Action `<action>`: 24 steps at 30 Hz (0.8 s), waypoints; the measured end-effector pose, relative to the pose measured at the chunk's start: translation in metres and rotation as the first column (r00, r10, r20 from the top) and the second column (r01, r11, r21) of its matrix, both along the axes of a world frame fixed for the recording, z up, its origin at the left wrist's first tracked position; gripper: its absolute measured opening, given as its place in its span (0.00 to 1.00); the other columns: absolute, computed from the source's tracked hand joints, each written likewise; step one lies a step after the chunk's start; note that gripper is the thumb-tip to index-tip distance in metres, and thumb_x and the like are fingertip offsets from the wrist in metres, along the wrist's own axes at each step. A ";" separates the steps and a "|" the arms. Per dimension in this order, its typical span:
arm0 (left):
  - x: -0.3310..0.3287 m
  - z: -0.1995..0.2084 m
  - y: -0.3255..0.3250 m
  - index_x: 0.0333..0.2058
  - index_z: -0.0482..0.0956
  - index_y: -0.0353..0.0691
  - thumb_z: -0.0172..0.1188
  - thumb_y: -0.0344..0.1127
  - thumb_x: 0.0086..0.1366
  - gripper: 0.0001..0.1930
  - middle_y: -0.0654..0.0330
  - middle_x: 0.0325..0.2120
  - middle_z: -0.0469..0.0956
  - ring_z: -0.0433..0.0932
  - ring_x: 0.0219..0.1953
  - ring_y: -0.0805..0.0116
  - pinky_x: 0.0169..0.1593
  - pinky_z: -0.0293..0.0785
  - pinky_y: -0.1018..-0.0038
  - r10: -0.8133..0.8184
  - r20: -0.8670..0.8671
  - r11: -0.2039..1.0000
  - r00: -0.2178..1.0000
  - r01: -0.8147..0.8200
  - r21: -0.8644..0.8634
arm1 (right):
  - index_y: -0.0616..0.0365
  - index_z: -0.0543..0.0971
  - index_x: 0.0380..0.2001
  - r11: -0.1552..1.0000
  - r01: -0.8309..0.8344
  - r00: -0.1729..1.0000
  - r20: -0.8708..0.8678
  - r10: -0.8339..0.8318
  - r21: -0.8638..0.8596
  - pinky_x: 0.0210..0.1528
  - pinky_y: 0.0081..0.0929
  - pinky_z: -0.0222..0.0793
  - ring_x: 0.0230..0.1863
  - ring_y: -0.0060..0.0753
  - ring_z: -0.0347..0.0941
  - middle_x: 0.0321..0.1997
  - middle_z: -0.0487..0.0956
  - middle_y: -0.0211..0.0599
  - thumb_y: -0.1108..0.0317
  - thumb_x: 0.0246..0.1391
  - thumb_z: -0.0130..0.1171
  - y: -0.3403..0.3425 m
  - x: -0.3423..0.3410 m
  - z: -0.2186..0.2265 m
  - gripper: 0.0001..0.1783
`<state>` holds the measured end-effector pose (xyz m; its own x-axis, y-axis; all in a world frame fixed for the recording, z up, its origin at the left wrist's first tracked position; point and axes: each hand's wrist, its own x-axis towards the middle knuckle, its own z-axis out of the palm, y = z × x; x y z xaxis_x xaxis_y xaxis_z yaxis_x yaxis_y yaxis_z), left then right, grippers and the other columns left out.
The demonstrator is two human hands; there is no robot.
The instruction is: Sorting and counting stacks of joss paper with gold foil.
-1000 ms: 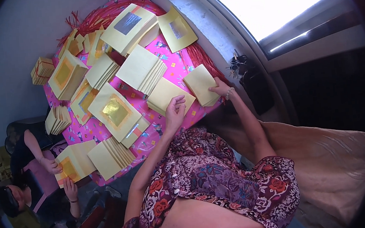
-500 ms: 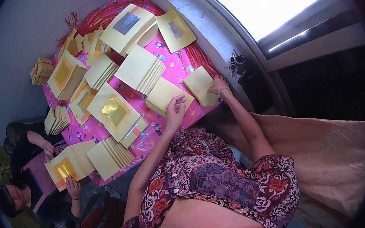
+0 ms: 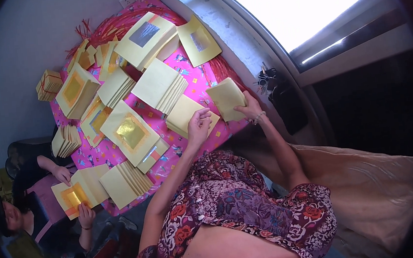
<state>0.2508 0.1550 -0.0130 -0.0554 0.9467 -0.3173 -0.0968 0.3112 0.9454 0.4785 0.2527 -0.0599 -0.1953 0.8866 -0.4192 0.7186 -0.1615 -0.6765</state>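
Yellow paper packet [image 3: 225, 97], held; yellow pile [image 3: 181, 113] beside

Apparently a small paper workshop, perhaps inside a home: yellow paper stacks [image 3: 156, 84] crowd a worktop [image 3: 197, 76] dressed in pink cartoon print, with red strips [image 3: 154, 13] heaped at its far corner. A second person [image 3: 46, 204] handles a gold-patched sheet [image 3: 74, 195] by the near left corner. Wall sockets [image 3: 127, 0], a bright window [image 3: 294, 8] and a draped tan cover [image 3: 363, 184] look domestic.

Strong daylight enters from an overexposed window [image 3: 294, 8] at upper right, softly lighting the yellow paper stack [image 3: 226, 100], with glare on the gold foil square [image 3: 130, 130], dim lower corners and a black, distorting fisheye rim.
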 end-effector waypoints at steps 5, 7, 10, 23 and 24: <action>-0.012 0.003 0.042 0.53 0.63 0.36 0.57 0.29 0.58 0.24 0.52 0.45 0.71 0.73 0.42 0.69 0.44 0.72 0.75 -0.009 -0.052 0.992 0.999 0.016 0.126 | 0.59 0.67 0.39 0.972 0.152 0.777 -0.630 -0.007 0.177 0.43 0.25 0.68 0.40 0.23 0.71 0.36 0.74 0.32 0.76 0.41 0.65 0.011 -0.021 0.012 0.22; -0.012 0.004 0.061 0.58 0.54 0.38 0.61 0.29 0.54 0.35 0.47 0.53 0.64 0.70 0.49 0.61 0.47 0.72 0.70 0.068 -0.184 0.974 0.981 -0.025 0.226 | 0.58 0.67 0.40 0.968 0.213 0.618 -0.786 -0.029 0.131 0.46 0.22 0.68 0.42 0.21 0.71 0.40 0.74 0.28 0.79 0.43 0.63 0.013 -0.038 0.008 0.21; -0.021 0.002 0.082 0.62 0.44 0.40 0.69 0.33 0.47 0.49 0.44 0.58 0.56 0.62 0.57 0.52 0.54 0.67 0.62 0.000 -0.250 0.966 0.968 0.065 0.249 | 0.58 0.67 0.41 0.967 0.233 0.518 -0.855 -0.031 0.107 0.47 0.22 0.69 0.43 0.20 0.71 0.41 0.74 0.30 0.77 0.45 0.64 0.013 -0.059 0.002 0.20; -0.008 0.001 0.105 0.53 0.63 0.36 0.65 0.51 0.53 0.35 0.54 0.44 0.71 0.70 0.48 0.66 0.52 0.67 0.70 0.028 -0.086 0.988 0.996 -0.014 0.154 | 0.59 0.66 0.46 0.970 0.239 0.505 -0.859 -0.081 0.048 0.53 0.25 0.65 0.50 0.24 0.68 0.47 0.72 0.31 0.77 0.42 0.66 0.004 -0.075 -0.022 0.27; -0.007 0.001 0.105 0.53 0.63 0.36 0.65 0.51 0.53 0.35 0.54 0.44 0.71 0.70 0.48 0.66 0.52 0.67 0.70 0.024 -0.085 0.989 0.996 -0.011 0.151 | 0.59 0.65 0.46 0.964 0.257 0.527 -0.846 -0.080 0.068 0.53 0.25 0.65 0.50 0.24 0.68 0.47 0.72 0.32 0.77 0.42 0.66 0.003 -0.075 -0.025 0.27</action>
